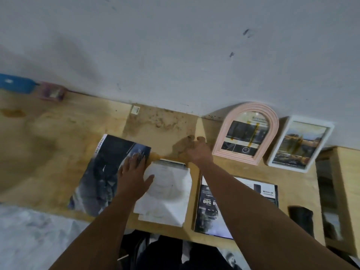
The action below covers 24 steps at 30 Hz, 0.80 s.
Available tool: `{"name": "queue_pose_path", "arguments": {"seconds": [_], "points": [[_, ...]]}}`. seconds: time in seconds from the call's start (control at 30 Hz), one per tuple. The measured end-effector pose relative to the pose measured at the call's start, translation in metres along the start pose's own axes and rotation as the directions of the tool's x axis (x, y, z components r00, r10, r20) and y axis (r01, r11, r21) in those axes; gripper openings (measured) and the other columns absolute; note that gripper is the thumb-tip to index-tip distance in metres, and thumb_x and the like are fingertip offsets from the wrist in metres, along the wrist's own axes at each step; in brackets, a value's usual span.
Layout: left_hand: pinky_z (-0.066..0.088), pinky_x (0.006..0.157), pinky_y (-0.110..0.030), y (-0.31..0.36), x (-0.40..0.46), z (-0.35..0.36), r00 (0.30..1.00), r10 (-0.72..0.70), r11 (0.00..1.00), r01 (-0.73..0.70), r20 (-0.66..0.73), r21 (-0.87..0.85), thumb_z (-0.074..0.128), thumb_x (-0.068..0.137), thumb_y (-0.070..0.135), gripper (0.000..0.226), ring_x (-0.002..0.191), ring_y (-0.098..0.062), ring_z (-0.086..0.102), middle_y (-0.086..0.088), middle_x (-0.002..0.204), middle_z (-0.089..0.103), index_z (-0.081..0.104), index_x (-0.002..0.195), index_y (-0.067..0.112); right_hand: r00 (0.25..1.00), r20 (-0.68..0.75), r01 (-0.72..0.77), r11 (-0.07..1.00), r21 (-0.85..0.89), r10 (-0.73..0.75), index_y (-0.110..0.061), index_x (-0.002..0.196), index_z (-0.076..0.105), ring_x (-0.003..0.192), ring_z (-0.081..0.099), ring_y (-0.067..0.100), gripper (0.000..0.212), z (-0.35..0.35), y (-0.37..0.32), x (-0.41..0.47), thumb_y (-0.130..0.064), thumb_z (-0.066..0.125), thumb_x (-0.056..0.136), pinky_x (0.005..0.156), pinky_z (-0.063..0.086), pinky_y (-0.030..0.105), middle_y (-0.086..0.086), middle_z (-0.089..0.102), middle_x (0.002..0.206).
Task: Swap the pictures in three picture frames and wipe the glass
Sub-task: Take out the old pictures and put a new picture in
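Reaching for the frames
Right hand (196, 151) open, blurred; arched pink frame (246, 133) just right; left hand (134, 172) flat on white papers (167, 195)

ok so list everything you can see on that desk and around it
arched frame: 1, pink, leaning on the wall, far right of centre
rectangular frame: 1, white, leaning on the wall right of the arched frame
magazine: 1, dark cover, flat on the desk at left
white papers: a small stack, desk centre
dark print: 1, black with white text, flat on the near right of the desk
black object: 1, right of the dark print, too blurred to identify
wooden box: 1, right edge
blue object: 1, far left by the wall
desk: 1, light wood, stained
left hand: flat across magazine and papers
right hand: blurred, above the desk beyond the papers
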<state>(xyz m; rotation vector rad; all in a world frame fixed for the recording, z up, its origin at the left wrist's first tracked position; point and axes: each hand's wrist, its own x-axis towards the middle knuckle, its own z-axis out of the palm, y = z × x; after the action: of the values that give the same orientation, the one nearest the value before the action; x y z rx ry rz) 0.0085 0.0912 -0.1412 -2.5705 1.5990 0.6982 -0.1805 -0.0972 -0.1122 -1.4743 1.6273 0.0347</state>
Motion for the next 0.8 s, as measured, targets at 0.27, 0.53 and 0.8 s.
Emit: {"name": "queue_pose_path", "arguments": {"seconds": [0.27, 0.53, 0.8], "points": [[0.041, 0.110, -0.059, -0.021, 0.004, 0.025, 0.997, 0.034, 0.991, -0.042, 0.063, 0.129, 0.039, 0.080, 0.085, 0.104, 0.151, -0.040, 0.033, -0.015, 0.165, 0.034, 0.040, 0.156, 0.014, 0.959, -0.132, -0.267, 0.956, -0.124, 0.251, -0.024, 0.140, 0.029, 0.131, 0.041, 0.034, 0.077, 0.041, -0.036, 0.030, -0.029, 0.076, 0.079, 0.100, 0.041, 0.052, 0.012, 0.039, 0.138], [0.044, 0.108, -0.060, -0.021, 0.006, 0.026, 0.998, 0.049, 0.991, -0.054, 0.039, 0.125, 0.066, 0.073, 0.081, 0.106, 0.147, -0.042, 0.038, -0.016, 0.162, 0.037, 0.046, 0.153, 0.013, 0.940, -0.124, -0.318, 0.948, 0.022, 0.318, -0.020, 0.141, 0.032, 0.132, 0.045, 0.034, 0.083, 0.035, -0.034, 0.032, -0.030, 0.081, 0.075, 0.104, 0.044, 0.052, 0.012, 0.042, 0.138], [0.036, 0.115, -0.061, -0.020, 0.007, 0.024, 0.998, 0.033, 0.993, -0.040, 0.058, 0.111, 0.057, 0.080, 0.082, 0.108, 0.153, -0.044, 0.027, -0.016, 0.168, 0.024, 0.031, 0.160, 0.015, 0.952, 0.017, -0.237, 0.699, 0.675, 0.306, -0.019, 0.125, 0.057, 0.090, 0.066, 0.029, 0.037, 0.010, -0.031, 0.021, -0.003, 0.068, 0.093, 0.088, 0.059, 0.054, 0.014, 0.065, 0.105]]}}
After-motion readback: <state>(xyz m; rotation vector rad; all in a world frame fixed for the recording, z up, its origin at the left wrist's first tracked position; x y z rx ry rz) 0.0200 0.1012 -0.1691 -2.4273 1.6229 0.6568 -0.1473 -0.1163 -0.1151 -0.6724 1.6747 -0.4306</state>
